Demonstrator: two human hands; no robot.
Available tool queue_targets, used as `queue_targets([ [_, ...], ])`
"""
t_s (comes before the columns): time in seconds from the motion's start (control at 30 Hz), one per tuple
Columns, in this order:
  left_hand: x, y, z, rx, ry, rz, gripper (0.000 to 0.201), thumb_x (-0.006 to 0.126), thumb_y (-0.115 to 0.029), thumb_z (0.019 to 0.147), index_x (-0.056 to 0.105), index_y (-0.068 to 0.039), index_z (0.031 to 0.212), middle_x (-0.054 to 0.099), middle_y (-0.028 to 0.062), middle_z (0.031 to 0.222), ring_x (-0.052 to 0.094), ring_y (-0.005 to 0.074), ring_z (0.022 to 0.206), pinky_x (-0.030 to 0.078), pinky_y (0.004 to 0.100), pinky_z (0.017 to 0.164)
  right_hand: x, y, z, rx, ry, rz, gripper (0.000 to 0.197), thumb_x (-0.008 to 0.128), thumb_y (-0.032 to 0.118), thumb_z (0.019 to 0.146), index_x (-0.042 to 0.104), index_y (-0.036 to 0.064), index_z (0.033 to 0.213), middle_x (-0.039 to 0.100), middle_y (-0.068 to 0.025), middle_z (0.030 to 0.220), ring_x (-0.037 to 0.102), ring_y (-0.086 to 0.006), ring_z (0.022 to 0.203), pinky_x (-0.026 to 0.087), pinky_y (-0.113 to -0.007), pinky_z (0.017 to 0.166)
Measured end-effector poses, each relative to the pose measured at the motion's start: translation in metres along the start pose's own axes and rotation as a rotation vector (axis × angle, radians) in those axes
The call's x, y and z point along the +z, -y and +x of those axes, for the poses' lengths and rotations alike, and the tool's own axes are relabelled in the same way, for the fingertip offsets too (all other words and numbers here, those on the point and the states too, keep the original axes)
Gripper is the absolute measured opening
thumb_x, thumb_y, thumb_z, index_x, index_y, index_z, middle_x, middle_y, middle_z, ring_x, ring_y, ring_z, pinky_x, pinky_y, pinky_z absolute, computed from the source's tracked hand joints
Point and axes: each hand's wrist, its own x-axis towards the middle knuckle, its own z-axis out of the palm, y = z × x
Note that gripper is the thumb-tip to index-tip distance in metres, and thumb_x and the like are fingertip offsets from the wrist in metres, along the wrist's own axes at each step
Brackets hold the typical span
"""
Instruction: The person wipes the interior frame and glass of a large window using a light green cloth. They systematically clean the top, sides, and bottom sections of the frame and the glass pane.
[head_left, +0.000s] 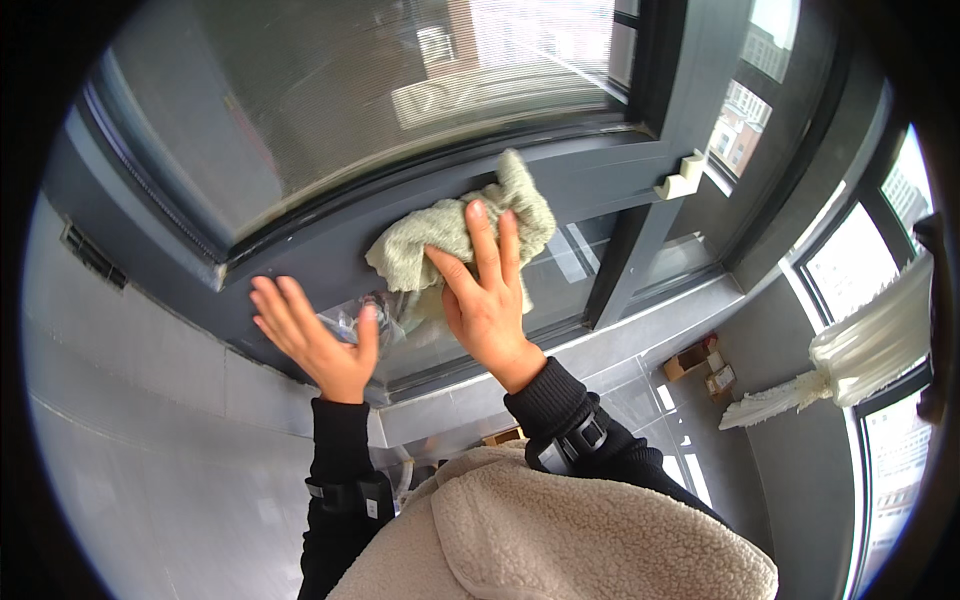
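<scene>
Dark fitting point(92, 255): set at the far left edge of the grey frame point(590, 168).
Left hand point(325, 345): open, fingers extended and close together, raised against the lower frame; whether the palm touches it cannot be told.
Clear plastic point(395, 322): crumpled, beside the left thumb, between the hands.
Pale green cloth point(440, 232): bunched on the frame's lower rail, below the large glass pane point(300, 110), one end folded upward.
Right hand point(490, 305): apart from the left, fingers spread and laid over the cloth.
Cream handle point(682, 177): on the frame, right of the cloth.
White curtain point(870, 340): gathered at far right.
</scene>
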Motion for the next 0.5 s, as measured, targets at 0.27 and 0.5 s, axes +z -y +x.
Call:
queue_targets([
  [0.27,0.038,-0.015,0.029,0.192,-0.087,0.187,0.078,0.053,-0.055,0.09,0.039,-0.004,0.147,0.035,0.0191,0.153,0.02,0.0396,0.147,0.004,0.0567,0.116,-0.052,-0.092,0.02,0.257,-0.261,-0.256,0.054,0.053,-0.014,0.066,0.054,-0.0029,0.119,0.027,-0.0277,0.153,0.026,-0.0516,0.14,0.023,-0.054,0.115],
  [0.5,0.056,-0.012,0.031,0.192,-0.269,0.195,0.075,0.044,-0.062,0.091,0.049,-0.005,0.14,0.05,0.0153,0.142,0.029,0.0352,0.143,0.004,0.0526,0.117,-0.025,-0.067,-0.001,0.274,-0.28,-0.2,0.048,0.054,-0.011,0.061,0.062,-0.001,0.107,0.035,-0.0263,0.15,0.032,-0.0473,0.136,0.026,-0.053,0.112],
])
